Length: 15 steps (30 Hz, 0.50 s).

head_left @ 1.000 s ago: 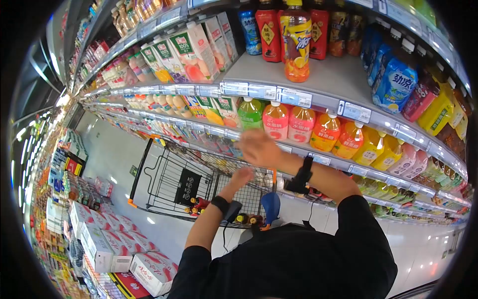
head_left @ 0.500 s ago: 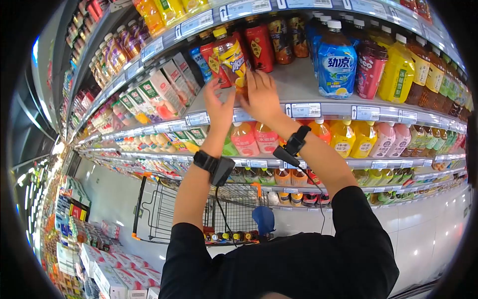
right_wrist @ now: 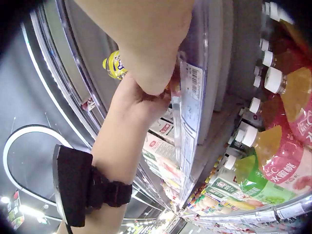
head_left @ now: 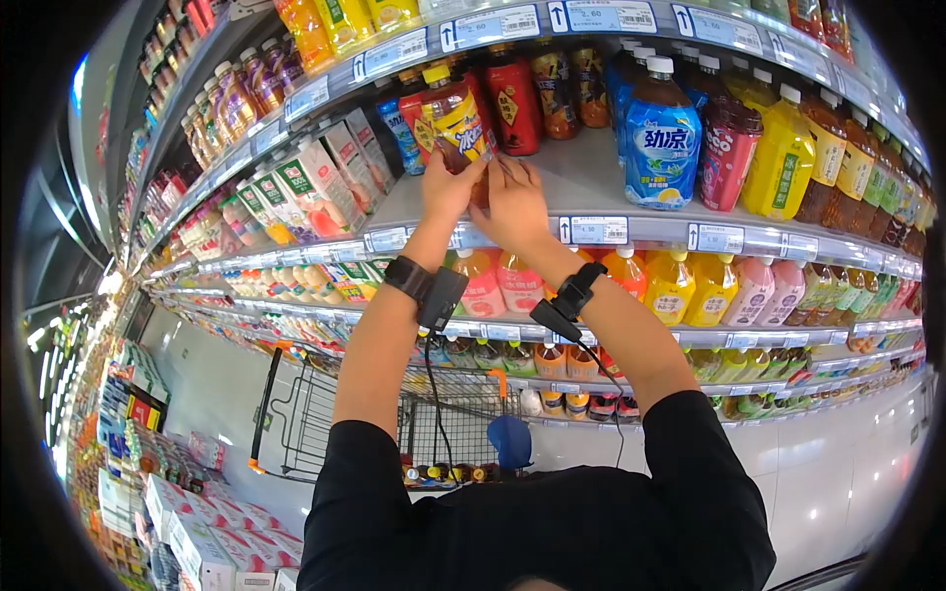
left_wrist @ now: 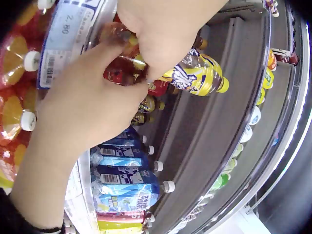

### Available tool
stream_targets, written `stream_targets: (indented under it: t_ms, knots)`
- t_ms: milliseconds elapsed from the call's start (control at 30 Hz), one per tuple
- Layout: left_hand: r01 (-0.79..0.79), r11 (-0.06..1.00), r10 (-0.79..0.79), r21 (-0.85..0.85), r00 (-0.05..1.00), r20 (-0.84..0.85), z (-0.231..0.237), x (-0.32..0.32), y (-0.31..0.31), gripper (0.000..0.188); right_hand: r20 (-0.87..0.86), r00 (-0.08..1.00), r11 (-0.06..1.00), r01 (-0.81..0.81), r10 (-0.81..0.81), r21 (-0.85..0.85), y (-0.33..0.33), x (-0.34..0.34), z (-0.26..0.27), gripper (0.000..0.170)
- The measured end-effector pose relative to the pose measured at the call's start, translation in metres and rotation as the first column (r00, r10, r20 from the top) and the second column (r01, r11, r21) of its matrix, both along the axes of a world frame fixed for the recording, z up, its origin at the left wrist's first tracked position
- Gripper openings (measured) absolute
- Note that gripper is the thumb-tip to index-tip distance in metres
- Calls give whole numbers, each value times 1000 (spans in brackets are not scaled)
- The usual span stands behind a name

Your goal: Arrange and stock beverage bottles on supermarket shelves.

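Above a pale supermarket floor (head_left: 778,492), a gray shelf (head_left: 581,175) edged with price tags (head_left: 596,229) carries red bottles (head_left: 514,110). In front of them leans a yellow-labelled iced tea bottle (head_left: 460,123), its lower part between the left grip (head_left: 446,189) and right grip (head_left: 519,202), both holding it.

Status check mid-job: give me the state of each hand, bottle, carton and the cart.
Left hand: curled round the yellow-label bottle, low down
Right hand: touching that bottle's lower part; grip unclear
Yellow-label bottle: capped, between both hands
Large blue bottle: capped, upright on the shelf
Juice cartons: upright
Shopping cart: partly hidden, holding several capped bottles
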<state>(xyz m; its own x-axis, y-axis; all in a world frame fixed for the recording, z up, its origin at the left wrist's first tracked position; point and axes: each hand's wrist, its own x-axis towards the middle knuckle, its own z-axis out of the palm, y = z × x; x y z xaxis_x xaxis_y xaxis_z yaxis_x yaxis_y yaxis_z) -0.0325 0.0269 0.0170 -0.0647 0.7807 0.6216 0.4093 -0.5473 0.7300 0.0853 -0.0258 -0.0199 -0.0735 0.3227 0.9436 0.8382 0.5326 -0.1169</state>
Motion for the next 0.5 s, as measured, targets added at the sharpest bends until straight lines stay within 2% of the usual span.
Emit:
stream_targets:
  t_ms: [167,200,300,333,433,467,500]
  knots:
    - [215,969,-230,121,965,125,-8,-8,-3,49,23,1000,1000,4,-4,7,3,3,-3,56]
    - [245,960,-265,135,952,155,-8,-9,-8,48,15,1000,1000,-18,17,26,4,4,-4,56]
    - [217,957,-241,194,964,112,-11,-16,-9,46,-6,994,992,-109,110,66,2,4,-3,56]
    - [294,930,-337,222,922,189,-6,-14,-19,43,-13,988,986,-153,154,66,-7,5,1,56]
    - [436,898,-436,61,860,265,4,-26,-42,44,27,968,965,-252,251,67,-16,9,6,55]
    - [444,895,-433,50,834,343,8,-26,-56,44,47,959,957,-281,278,65,-17,9,5,55]
    - [414,904,-424,108,832,358,2,-29,-58,44,57,942,942,-332,330,47,-19,10,5,54]
